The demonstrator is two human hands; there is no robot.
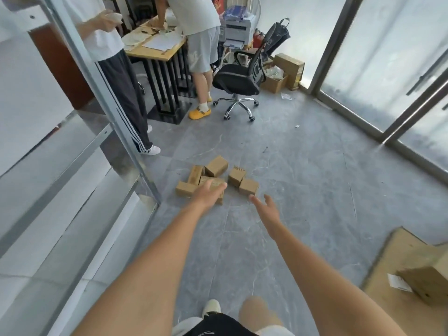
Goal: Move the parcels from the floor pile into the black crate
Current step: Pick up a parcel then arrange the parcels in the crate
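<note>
Foreground: bare knee and pale shoe at bottom edge, both forearms stretched forward over grey floor (303, 180).
Left hand (210, 193): fingers spread, empty, overlapping the near box of the pile in view; contact not clear.
Right hand (264, 206): fingers apart, empty, just short of the pile's right side, palm turned inward.
Parcels (214, 177): about six small cardboard boxes in a loose cluster on the floor, straight ahead of both hands, none lifted yet.
Nearest target: flat parcel (213, 184) under the left hand, long axis running roughly left to right across the reach.
Right-side target: small box (249, 186) just beyond the right fingertips.
Nearer hand: left, by a clear margin; likely first to close.
Black crate: not in view; position cannot be told.
Background: two people standing at a wooden tabletop (155, 48), black office chair (238, 77) beside them, well apart from the pile.
Right edge: larger cardboard box (426, 280) on flattened card.
</note>
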